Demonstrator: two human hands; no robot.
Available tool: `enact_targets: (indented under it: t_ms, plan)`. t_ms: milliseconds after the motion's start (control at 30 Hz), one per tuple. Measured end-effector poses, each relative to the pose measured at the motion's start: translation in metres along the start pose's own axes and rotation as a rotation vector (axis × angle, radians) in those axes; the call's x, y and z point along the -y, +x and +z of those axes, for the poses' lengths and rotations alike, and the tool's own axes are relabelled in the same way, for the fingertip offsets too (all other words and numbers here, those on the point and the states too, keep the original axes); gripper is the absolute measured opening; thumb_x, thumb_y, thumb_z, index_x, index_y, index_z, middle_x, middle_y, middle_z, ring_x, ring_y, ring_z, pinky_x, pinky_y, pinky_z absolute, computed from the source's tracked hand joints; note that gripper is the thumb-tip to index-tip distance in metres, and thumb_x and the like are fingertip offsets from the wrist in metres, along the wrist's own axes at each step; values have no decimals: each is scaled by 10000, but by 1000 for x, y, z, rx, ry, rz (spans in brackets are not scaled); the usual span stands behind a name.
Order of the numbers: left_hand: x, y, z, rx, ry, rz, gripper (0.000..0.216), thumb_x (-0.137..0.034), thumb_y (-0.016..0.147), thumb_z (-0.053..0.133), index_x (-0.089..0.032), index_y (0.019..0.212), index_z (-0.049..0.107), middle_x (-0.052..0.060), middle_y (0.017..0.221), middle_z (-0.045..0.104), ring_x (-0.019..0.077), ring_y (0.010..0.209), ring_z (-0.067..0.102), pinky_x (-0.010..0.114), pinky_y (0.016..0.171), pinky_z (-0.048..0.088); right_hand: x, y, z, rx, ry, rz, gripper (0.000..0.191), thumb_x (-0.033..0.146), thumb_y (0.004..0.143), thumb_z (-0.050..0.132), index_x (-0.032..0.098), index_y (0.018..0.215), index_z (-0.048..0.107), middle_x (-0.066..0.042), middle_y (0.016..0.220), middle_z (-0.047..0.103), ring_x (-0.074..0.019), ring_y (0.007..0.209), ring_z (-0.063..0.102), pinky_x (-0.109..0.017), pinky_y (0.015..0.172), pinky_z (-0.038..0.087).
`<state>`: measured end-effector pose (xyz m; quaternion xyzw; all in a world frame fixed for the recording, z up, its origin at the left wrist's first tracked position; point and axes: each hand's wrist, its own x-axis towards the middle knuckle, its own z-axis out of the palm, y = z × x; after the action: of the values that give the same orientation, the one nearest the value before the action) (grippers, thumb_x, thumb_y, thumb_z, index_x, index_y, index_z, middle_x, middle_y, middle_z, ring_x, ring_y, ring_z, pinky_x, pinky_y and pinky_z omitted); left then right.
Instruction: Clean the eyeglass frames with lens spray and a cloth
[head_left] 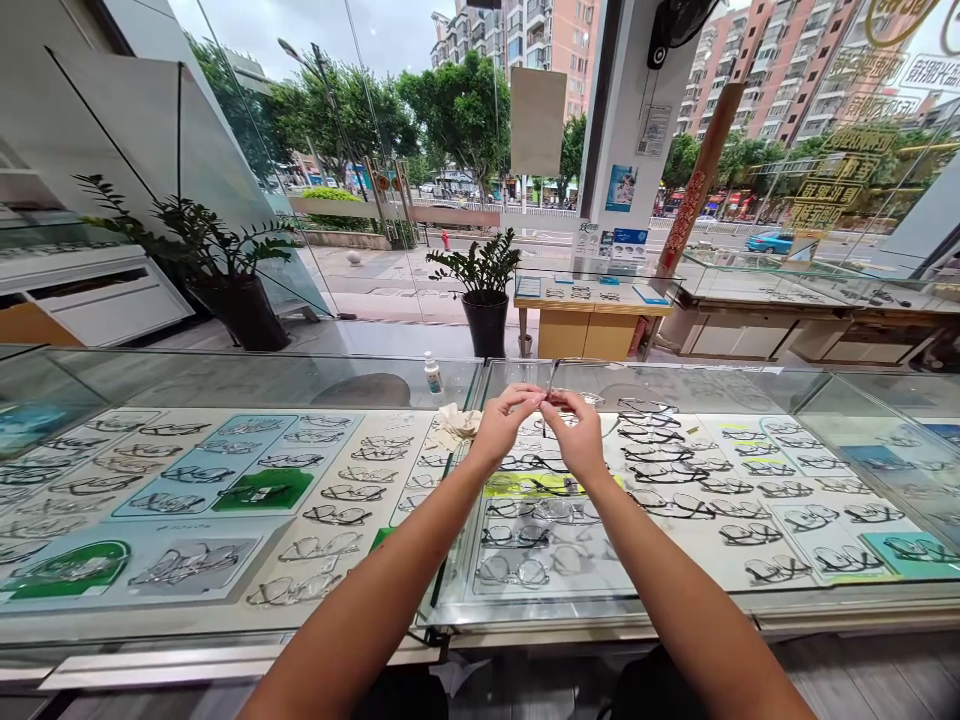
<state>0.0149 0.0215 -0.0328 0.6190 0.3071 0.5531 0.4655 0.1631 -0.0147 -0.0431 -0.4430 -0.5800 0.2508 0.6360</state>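
Note:
Above the glass counter, my left hand [504,425] and my right hand [577,432] meet with fingertips pinched together. Between them is a pair of eyeglasses [553,376]; a thin dark part stands up from the fingertips, and my fingers hide much of the rest. Left of my left hand, a crumpled pale cloth [457,424] lies on the counter top. Behind the cloth stands a small white bottle [433,374] with a label. Under the glass below my hands are rows of eyeglasses [514,570].
The glass display counter [600,608] runs across the whole view, with many frames inside on white, blue and green panels. Beyond it stand a potted plant [486,322], a wooden display table [589,332] and more showcases [727,335]. Large windows face a street.

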Motion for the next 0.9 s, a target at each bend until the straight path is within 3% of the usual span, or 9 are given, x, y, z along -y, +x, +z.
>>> enact_targets:
  t_ms: [133,200,300,400,467,600,700,800,900]
  plan:
    - [-2,0,-8,-66,184,123,293,-465,955,670,-247,1100,802,102,1279,687,277,1265,621,422,1079,500,0,4,-5,-24,-22,4,308,471,915,738,206,1064,792,-102,1109,806,-271,1037,727,-445,986,545]
    - [1,5,-21,-259,331,166,317,-427,977,640,-254,1226,737,107,1333,663,281,1277,601,422,1078,485,0,6,-9,-36,-27,-6,296,464,917,735,209,1051,800,-106,1119,806,-276,1054,725,-451,998,536]
    - [11,22,-53,-659,550,177,423,-323,961,632,-235,1374,605,138,1440,583,296,1352,535,433,1173,399,1,9,-14,-50,-27,-14,284,468,924,725,218,1032,806,-103,1119,808,-282,1072,721,-464,1014,525]
    - [26,48,-91,-865,682,-2,660,-262,912,656,-177,1519,412,193,1601,434,310,1511,396,426,1272,278,0,10,-16,-56,-29,-35,272,470,937,707,223,997,803,-101,1108,809,-288,1086,712,-473,1023,515]
    - [36,64,-112,-851,706,-161,792,-265,866,722,-160,1556,347,213,1655,382,330,1571,325,444,1304,215,0,11,-17,-57,-25,-53,265,468,947,692,224,964,794,-100,1097,807,-287,1079,707,-472,1020,511]
    - [49,83,-137,-763,645,-298,858,-254,809,810,-162,1542,375,228,1549,531,381,1483,469,516,1222,353,-2,15,-19,-62,-13,-76,263,465,955,682,221,938,775,-102,1086,800,-279,1066,699,-455,1003,509]
    - [53,85,-144,-680,594,-358,692,-269,843,818,-184,1455,507,160,1379,666,334,1335,602,491,1133,465,-5,17,-20,-76,-15,-76,272,468,964,673,216,950,774,-102,1086,797,-273,1060,699,-441,987,512]
    - [51,86,-147,-618,543,-385,468,-369,962,732,-181,1373,611,132,1359,665,285,1225,657,491,1040,563,-7,19,-21,-83,-16,-76,279,475,963,670,215,952,771,-102,1083,797,-272,1057,704,-436,979,519]
    - [42,88,-142,-572,463,-370,396,-429,1013,663,-159,1302,654,108,1281,685,235,1086,695,448,927,618,-7,19,-22,-87,-10,-72,288,482,958,669,211,938,764,-106,1081,794,-272,1051,707,-434,974,524]
